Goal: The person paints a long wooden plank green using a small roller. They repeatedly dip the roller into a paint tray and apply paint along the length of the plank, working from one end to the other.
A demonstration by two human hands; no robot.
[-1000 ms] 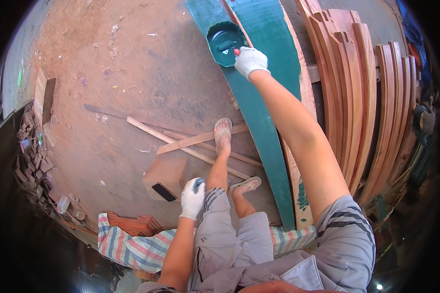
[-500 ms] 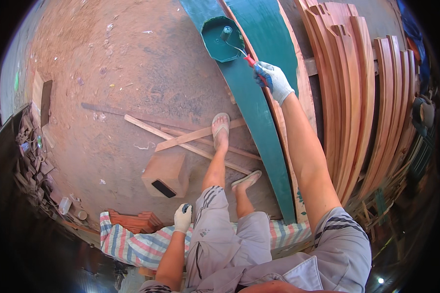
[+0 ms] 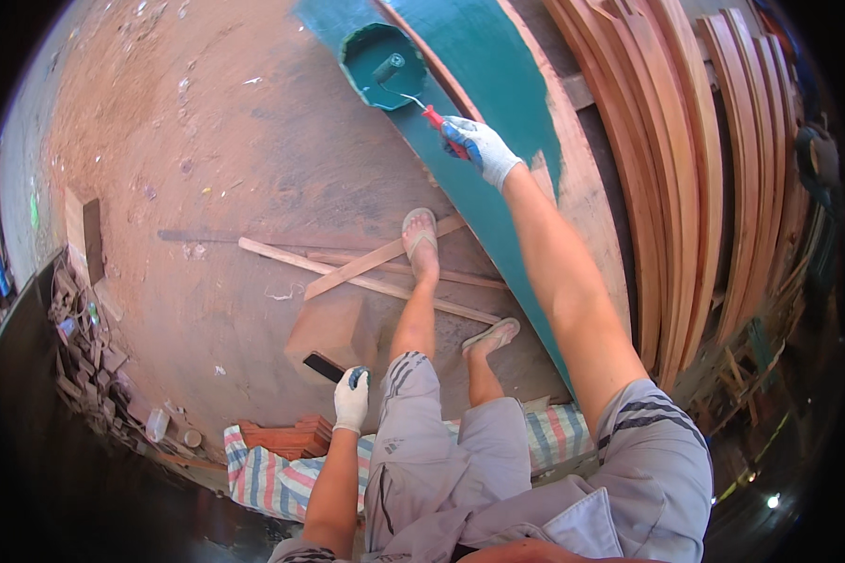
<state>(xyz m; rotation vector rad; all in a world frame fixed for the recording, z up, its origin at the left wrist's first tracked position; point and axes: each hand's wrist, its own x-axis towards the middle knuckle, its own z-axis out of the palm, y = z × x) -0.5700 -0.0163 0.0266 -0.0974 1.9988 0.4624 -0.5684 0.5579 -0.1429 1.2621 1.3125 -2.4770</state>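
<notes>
My right hand (image 3: 480, 146), in a white glove with a blue palm, is closed around the red handle of a paint roller (image 3: 432, 117). The roller's green head rests inside a wide tub of green paint (image 3: 349, 60). That tub stands on a long curved board painted green (image 3: 483, 230). Alongside lies another wide board (image 3: 498, 66), green over much of its face, with bare wood along its right edge. My left hand (image 3: 351, 402), gloved too, hangs beside my knee with its fingers curled in. Whatever those fingers might hold is hidden.
Curved wooden pieces (image 3: 657, 178) are stacked at the right. By my left hand a dark phone (image 3: 324, 367) lies against a wooden block (image 3: 333, 328). Loose wood strips (image 3: 347, 279) cross the floor near my feet. A striped sheet (image 3: 272, 483) and scrap wood (image 3: 89, 361) lie lower left.
The tub, boards and right hand with the roller appear shifted left and up in the picture. The roller's head has tilted within the tub. My left hand appears nearer the phone.
</notes>
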